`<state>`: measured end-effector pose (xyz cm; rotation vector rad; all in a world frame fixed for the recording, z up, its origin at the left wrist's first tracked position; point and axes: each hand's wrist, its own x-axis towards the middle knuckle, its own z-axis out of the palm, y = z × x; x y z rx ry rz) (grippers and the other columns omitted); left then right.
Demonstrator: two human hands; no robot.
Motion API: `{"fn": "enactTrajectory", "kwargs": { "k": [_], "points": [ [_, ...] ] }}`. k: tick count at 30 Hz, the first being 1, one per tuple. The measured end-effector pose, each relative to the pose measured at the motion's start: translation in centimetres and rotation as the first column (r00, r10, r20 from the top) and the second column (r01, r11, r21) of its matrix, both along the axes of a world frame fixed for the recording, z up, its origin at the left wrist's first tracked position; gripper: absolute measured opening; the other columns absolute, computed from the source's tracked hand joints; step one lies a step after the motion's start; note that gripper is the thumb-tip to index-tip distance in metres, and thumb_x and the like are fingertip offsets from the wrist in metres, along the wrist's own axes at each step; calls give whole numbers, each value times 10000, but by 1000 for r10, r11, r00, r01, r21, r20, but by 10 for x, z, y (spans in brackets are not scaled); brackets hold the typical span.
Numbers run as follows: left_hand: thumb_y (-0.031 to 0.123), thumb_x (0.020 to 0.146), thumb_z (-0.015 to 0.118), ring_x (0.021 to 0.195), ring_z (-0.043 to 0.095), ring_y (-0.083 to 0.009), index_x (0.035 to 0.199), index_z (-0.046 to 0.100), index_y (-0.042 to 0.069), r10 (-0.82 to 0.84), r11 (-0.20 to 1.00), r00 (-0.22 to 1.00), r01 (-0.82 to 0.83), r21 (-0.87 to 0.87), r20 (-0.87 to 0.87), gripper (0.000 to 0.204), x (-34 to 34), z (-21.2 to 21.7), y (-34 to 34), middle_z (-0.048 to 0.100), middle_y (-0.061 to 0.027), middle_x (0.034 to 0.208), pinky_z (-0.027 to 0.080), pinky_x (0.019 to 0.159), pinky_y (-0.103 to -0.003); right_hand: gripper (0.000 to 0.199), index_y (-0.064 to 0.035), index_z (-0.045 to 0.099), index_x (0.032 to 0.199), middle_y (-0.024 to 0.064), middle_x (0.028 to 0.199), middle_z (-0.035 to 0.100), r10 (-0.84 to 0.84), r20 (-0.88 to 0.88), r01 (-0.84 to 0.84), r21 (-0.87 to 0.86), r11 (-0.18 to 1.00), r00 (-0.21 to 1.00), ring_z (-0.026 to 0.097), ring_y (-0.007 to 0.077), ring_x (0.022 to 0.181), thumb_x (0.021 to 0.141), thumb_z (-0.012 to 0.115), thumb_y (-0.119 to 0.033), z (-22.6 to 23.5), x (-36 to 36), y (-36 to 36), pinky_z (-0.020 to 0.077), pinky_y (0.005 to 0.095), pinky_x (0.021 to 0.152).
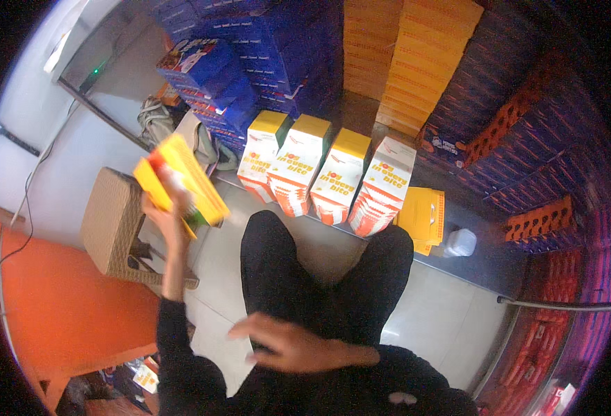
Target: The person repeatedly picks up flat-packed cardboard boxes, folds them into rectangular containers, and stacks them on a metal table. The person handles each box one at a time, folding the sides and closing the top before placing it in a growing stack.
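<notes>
Out to the left, my left hand (164,218) is closed around a bundle of flat yellow cartons (196,182) with a red and white patch on the near face. The bundle is tilted, beside a woven tan stool (104,225). My right hand (285,342) hovers over my lap with its fingers stretched out and slightly blurred, holding nothing. Beyond my knees stands a row of several white, yellow and orange carton stacks (384,179). Right of that row lies a stack of flat yellow cartons (430,216).
A whitish translucent container (460,243) sits beside the yellow stack. Blue boxes (278,52) and yellow boxes (423,59) are piled high at the back. More dark blue boxes (527,159) line the right. An orange surface (56,298) fills the left. A grey bag (154,119) leans behind.
</notes>
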<state>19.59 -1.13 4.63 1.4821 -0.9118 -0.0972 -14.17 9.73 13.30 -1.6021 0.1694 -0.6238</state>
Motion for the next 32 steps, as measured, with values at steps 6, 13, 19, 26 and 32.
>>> {"fn": "enactTrajectory", "kwargs": {
  "k": [6, 13, 19, 26, 32],
  "points": [
    [204, 673, 797, 1294, 281, -294, 1402, 166, 30, -337, 871, 931, 366, 329, -143, 980, -164, -2, 45, 263, -164, 1380, 252, 1081, -430, 462, -36, 496, 1240, 216, 1300, 410, -736, -147, 560, -557, 613, 660, 396, 379, 1240, 826, 669, -147, -30, -24, -32, 314, 469, 1051],
    [325, 814, 642, 1147, 494, -243, 1355, 335, 41, -362, 611, 226, 790, -47, -904, 684, -202, 12, 76, 481, -129, 1260, 412, 963, -352, 595, -13, 350, 1347, 232, 1340, 303, -925, -240, 775, -505, 379, 296, 284, 405, 1292, 831, 632, -110, -74, -60, -83, 243, 442, 1085],
    [614, 868, 474, 977, 598, -254, 1298, 459, 53, -598, 573, -394, 399, -716, -698, 707, -202, -22, 76, 589, -105, 1122, 507, 824, -388, 550, -59, 191, 1428, 135, 1449, 214, -660, -255, 698, 404, 592, 707, 197, 271, 1366, 968, 445, -222, -115, -50, -62, 188, 407, 1118],
    [528, 891, 527, 1227, 470, -254, 1413, 318, 13, -432, 469, -140, 809, -354, -891, 763, -182, 7, 64, 450, -152, 1363, 391, 1016, -373, 631, -14, 324, 1366, 234, 1341, 306, -881, -338, 849, -301, 434, 330, 256, 389, 1308, 814, 622, -84, -100, -53, -73, 221, 469, 1089],
    [456, 895, 561, 1347, 296, -229, 1451, 209, -1, -579, -168, 42, 971, 169, -815, 801, -192, 31, 39, 343, -174, 1436, 215, 1111, -348, 756, -117, 359, 1359, 129, 1436, 279, -912, -216, 578, -717, 390, 348, 271, 388, 1318, 716, 753, -156, -60, -76, -94, 231, 483, 1094]
  ]
}}
